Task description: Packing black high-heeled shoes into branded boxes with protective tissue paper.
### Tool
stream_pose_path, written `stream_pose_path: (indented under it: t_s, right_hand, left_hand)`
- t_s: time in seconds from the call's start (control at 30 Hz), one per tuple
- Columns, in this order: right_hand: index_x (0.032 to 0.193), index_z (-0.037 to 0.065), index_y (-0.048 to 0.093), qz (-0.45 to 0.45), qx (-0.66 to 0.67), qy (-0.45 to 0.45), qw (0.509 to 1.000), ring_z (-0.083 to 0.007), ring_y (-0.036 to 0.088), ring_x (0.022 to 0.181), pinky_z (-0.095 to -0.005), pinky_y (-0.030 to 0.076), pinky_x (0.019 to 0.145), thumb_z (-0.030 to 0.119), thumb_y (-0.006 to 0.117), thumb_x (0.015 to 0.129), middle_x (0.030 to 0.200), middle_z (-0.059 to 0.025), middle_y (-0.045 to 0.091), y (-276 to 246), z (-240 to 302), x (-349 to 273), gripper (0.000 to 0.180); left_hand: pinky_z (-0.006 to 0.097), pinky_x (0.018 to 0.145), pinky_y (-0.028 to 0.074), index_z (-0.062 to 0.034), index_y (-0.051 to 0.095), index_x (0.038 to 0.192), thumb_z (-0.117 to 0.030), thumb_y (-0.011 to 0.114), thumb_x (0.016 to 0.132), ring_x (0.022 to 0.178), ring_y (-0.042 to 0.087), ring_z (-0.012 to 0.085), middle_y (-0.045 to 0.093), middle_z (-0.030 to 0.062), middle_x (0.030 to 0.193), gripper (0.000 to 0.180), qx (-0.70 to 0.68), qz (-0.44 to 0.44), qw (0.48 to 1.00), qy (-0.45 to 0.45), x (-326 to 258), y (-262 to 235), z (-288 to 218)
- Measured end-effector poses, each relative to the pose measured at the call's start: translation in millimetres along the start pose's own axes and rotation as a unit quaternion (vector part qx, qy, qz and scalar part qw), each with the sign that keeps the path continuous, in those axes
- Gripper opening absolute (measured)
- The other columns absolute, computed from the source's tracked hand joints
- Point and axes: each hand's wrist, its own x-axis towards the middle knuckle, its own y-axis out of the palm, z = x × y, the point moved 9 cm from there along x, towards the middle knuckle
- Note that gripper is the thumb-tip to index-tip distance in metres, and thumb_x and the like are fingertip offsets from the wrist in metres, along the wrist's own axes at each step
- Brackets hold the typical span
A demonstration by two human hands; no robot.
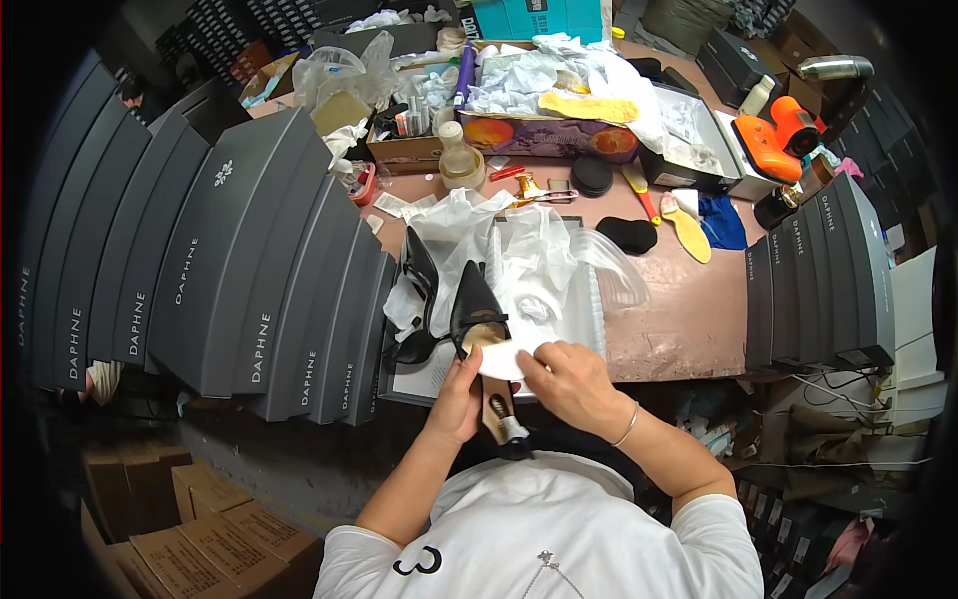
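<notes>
My left hand [457, 401] is closed round the side of a black pointed shoe [477, 301], its toe facing away from me and its tan inside showing. White wrapping covers part of its strap or heel end near my body. A flat white pad [499, 359] lies across the shoe's opening, pinched by my right hand [574, 384]; my left thumb is at its other edge. Whether the pad is foam or folded cloth I cannot tell. Beneath is an open shoebox [594, 334] with white tissue paper [534, 250]. The matching black shoe [419, 295] rests on its left side.
Stacked dark grey shoeboxes [230, 250] crowd the left, with more [833, 265] at the right edge. Behind the open box are a pump bottle [461, 160], a red-and-yellow handled tool [642, 192], a yellow insole [687, 232] and a carton [549, 138] heaped with paper.
</notes>
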Motion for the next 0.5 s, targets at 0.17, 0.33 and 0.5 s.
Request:
stream_pose_path:
  t_s: [0.17,0.33,0.5]
  right_hand:
    - [0.072,0.007,0.054,-0.015,0.013,0.001,1.000,-0.0231,0.056,0.057,-0.0339,0.046,0.052,0.015,0.063,0.070,0.070,-0.0069,0.048,33,11,3,0.012]
    - [0.082,0.004,0.061,-0.012,0.193,0.084,0.977,-0.0301,0.061,0.067,-0.0376,0.051,0.060,0.019,0.066,0.079,0.077,-0.0127,0.057,44,-24,16,0.016]
    - [0.089,0.005,0.061,-0.019,-0.006,0.205,0.979,-0.0333,0.062,0.075,-0.0429,0.051,0.064,0.018,0.068,0.080,0.087,-0.0128,0.061,64,-137,14,0.017]
  left_hand:
    - [0.035,0.106,0.031,-0.0099,0.039,0.136,-0.047,0.049,0.096,0.123,0.042,0.0186,0.046,0.0043,0.134,0.055,-0.030,-0.014,0.998,0.047,-3,6,24]
    - [0.039,0.100,0.040,-0.0101,0.046,0.129,-0.040,0.051,0.096,0.118,0.049,0.0193,0.051,0.0066,0.126,0.045,-0.034,-0.090,0.995,0.031,-12,1,30]
    - [0.036,0.070,0.057,-0.0001,0.053,0.117,-0.035,0.048,0.098,0.079,0.065,0.0216,0.064,0.0129,0.101,0.040,-0.005,-0.107,0.991,-0.083,-12,-21,35]
